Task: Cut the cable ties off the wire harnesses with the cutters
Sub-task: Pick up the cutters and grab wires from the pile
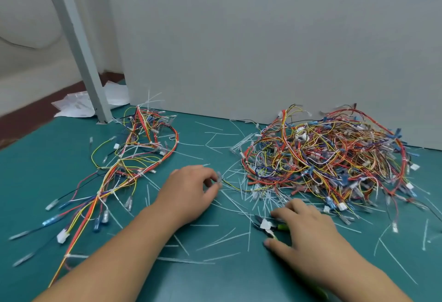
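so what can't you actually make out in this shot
Head view: the handles of the cutters lie under the right hand, so whether it holds them is unclear.
Head view: the end of the yellow wire pinched by the left hand is blurred and half covered by its fingers.
Head view: which harnesses in the big wire pile remain tied is too small and tangled to tell.

Teal table point(215, 277) – grey wall panel point(263, 38), metal post point(79, 50).

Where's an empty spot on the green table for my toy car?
Barest: the green mat left of the spread harness, near the post, and the near edge between the left hand and right hand. Crowded: the big wire pile on the right, and cut ties littering the middle.
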{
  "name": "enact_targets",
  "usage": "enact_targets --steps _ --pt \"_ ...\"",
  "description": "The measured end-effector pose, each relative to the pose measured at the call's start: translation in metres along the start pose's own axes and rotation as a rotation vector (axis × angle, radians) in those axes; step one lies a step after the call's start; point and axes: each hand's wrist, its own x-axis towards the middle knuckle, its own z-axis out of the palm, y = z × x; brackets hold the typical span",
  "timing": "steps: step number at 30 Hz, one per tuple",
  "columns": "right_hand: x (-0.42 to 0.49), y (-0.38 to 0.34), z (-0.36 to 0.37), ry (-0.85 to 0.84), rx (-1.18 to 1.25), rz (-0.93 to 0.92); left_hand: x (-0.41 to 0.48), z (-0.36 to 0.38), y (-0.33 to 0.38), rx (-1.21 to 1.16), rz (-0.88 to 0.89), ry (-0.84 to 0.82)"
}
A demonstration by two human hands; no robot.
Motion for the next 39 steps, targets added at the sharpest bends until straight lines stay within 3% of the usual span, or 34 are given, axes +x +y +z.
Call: enact_targets --steps 3,6,9,12,15,18,28,34,36,39 --pt "-0.004 0.002 0.004 -0.001 -0.004 0.023 0.000 -0.012 0.003 0.005 -0.006 -0.016" --pt "-0.012 0.011 0.001 -0.063 -0.082 0.044 0.004 -0.036 -0.007 0.190 0.008 0.016" --pt "-0.013 0.019 -0.005 -0.104 -0.049 0.048 0.012 -0.069 -0.034 0.408 -0.191 0.166" --pt "-0.012 0.020 -0.008 -0.087 0.021 0.034 0.018 -0.090 -0.064 0.637 -0.507 0.030" --pt "-0.009 0.015 -0.008 -0.066 -0.014 0.028 0.019 -0.089 -0.082 0.631 -0.582 -0.141" --pt "-0.006 0.010 -0.007 -0.052 -0.049 0.038 0.017 -0.084 -0.088 0.557 -0.561 -0.154" --pt "-0.006 0.003 0.002 0.060 0.068 0.043 0.023 -0.084 -0.085 0.187 -0.324 0.283" --pt "-0.003 -0.005 -0.004 0.162 -0.005 0.023 0.040 -0.084 -0.040 0.046 -0.086 0.370" --pt "0.001 -0.011 -0.009 0.211 0.147 0.008 0.045 -0.078 -0.020 -0.016 0.046 0.341" --pt "0.015 -0.024 -0.015 0.340 0.857 0.023 0.047 -0.065 0.018 -0.130 0.210 0.253"
